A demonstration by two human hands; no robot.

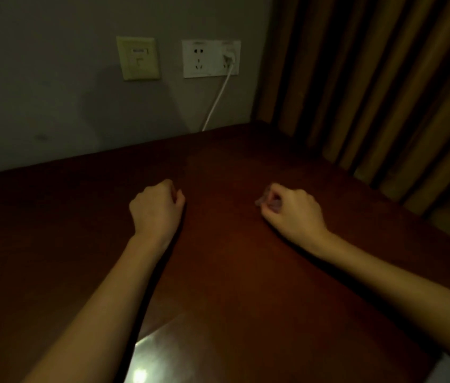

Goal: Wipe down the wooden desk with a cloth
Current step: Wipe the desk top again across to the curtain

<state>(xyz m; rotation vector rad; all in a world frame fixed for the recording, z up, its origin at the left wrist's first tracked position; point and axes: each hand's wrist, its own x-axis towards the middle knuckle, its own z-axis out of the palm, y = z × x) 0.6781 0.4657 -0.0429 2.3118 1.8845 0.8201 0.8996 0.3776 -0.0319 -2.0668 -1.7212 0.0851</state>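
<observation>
A dark reddish wooden desk (pixel 232 272) fills the lower half of the dim view. My left hand (pixel 157 208) rests on it as a closed fist with nothing visible in it. A little to its right, my right hand (pixel 293 211) sits on the desk with fingers curled around a small greyish-pink scrap of cloth (pixel 266 201) that pokes out by the fingertips. Most of the cloth is hidden inside the hand.
A grey wall (pixel 52 106) runs behind the desk with a yellowed wall plate (pixel 138 58) and a white socket panel (pixel 210 58); a white cable (pixel 218 100) drops from it behind the desk. Brown curtains (pixel 384 92) hang along the right edge. A light glare (pixel 149 360) shows near the front.
</observation>
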